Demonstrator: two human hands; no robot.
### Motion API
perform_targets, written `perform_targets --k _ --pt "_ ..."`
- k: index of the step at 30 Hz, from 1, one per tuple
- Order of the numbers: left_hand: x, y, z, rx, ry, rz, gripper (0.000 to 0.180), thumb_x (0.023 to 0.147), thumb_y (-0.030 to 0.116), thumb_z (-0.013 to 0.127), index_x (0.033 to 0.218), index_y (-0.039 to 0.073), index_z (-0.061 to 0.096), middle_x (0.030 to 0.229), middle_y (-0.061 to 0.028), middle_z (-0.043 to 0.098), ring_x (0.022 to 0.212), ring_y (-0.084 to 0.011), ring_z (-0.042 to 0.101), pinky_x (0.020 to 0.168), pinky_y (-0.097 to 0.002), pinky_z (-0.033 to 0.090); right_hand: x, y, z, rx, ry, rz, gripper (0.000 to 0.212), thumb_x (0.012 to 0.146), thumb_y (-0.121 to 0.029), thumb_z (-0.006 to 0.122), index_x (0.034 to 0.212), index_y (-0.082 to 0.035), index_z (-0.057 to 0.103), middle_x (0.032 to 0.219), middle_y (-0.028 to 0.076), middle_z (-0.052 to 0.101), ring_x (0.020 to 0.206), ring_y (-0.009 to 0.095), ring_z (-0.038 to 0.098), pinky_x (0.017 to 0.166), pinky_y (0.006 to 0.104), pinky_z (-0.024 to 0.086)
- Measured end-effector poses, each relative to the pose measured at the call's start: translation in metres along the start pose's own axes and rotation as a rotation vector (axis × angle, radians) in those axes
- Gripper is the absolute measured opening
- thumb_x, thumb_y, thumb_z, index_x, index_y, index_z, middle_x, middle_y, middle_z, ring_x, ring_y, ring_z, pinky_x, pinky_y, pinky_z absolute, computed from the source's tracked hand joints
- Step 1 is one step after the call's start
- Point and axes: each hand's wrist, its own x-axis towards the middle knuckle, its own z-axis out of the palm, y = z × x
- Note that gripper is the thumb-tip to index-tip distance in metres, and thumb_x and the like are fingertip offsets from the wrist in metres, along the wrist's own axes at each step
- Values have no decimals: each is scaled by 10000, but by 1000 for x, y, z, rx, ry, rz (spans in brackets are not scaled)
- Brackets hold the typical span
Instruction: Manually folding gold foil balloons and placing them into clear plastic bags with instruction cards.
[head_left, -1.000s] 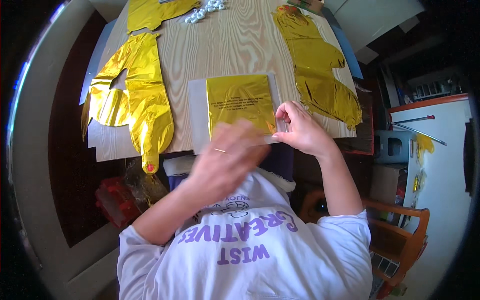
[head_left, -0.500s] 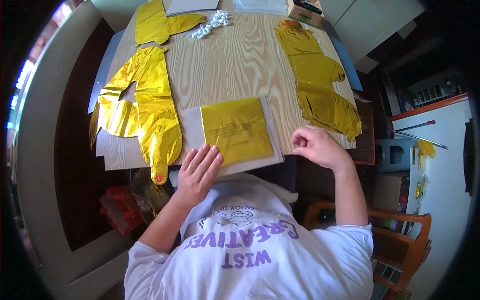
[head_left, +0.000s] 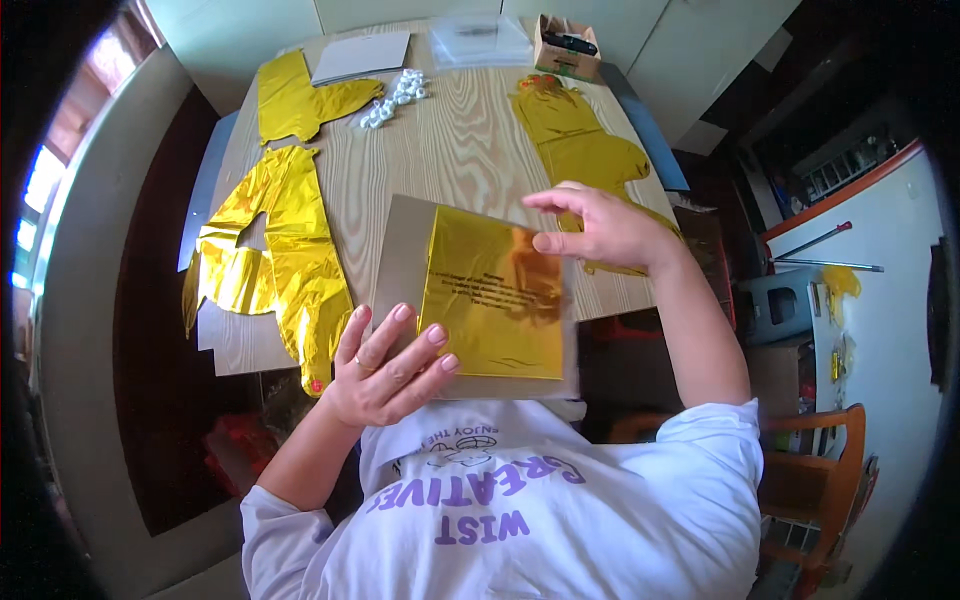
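A folded gold foil balloon (head_left: pixel 495 330) lies flat against a grey card-like backing (head_left: pixel 408 235), perhaps in a clear sleeve. This packet is tilted up off the table in front of my chest. My left hand (head_left: pixel 385 375) holds its lower left side, fingers across the front and thumb hidden. At the upper right corner is my right hand (head_left: pixel 605 230), open, with thumb and fingers apart; its thumb tip overlaps the packet's edge, and I cannot tell whether it touches. Left of the packet, a flat, uninflated gold foil balloon (head_left: pixel 290 225) lies on the wood-grain table (head_left: pixel 365 170).
Another gold foil balloon (head_left: pixel 285 95) lies far left, and one more (head_left: pixel 590 150) on the right. Small white pieces (head_left: pixel 405 95) lie near a grey board (head_left: pixel 362 58). Behind are clear plastic bags (head_left: pixel 480 42) and a small box (head_left: pixel 567 48). A wooden chair (head_left: pixel 845 480) stands right.
The packet has risen from the table edge and tilted up in my left hand. My right hand has moved up and left to its upper corner, and its fingers have opened.
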Motion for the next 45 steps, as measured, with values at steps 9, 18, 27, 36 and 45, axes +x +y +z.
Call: perform_targets --k 9,18,27,36,45 --pt "19 1 4 -550 75 -465 946 783 87 698 1586 116 199 1476 -299 444 1416 -477 378 1163 -618 264 -32 -77 -49 -46 42 -150 249 840 -129 771 1051 -19 697 876 80 706 811 189 660 761 305 492" --pt "20 -1 55 -1153 -335 -1126 937 880 -52 621 1608 61 42 1318 -163 574 1210 -238 568 1074 -360 415 -41 -65 -3 -321 171 -150 415 792 -180 791 1164 -68 646 930 134 712 884 318 700 759 421 530" --pt "41 35 24 -1144 -617 -485 560 864 31 704 1391 14 517 1170 -189 676 993 -326 694 867 -409 543 -176 -35 -128 -253 282 271 151 828 -32 645 960 24 695 751 150 671 669 223 653 660 365 513" --pt "-8 35 23 -937 -728 -848 296 838 17 699 1131 -19 682 966 -179 715 903 -329 705 807 -377 549 -258 210 -135 -855 327 929 264 855 -50 579 1025 -157 750 945 156 718 928 373 683 821 493 536" --pt "-19 31 15 -854 -736 -833 294 879 74 691 1166 17 673 1003 -170 704 918 -350 688 797 -416 560 -167 299 -47 -624 409 412 308 829 37 549 1024 -64 764 1075 172 715 1042 363 671 933 448 528"
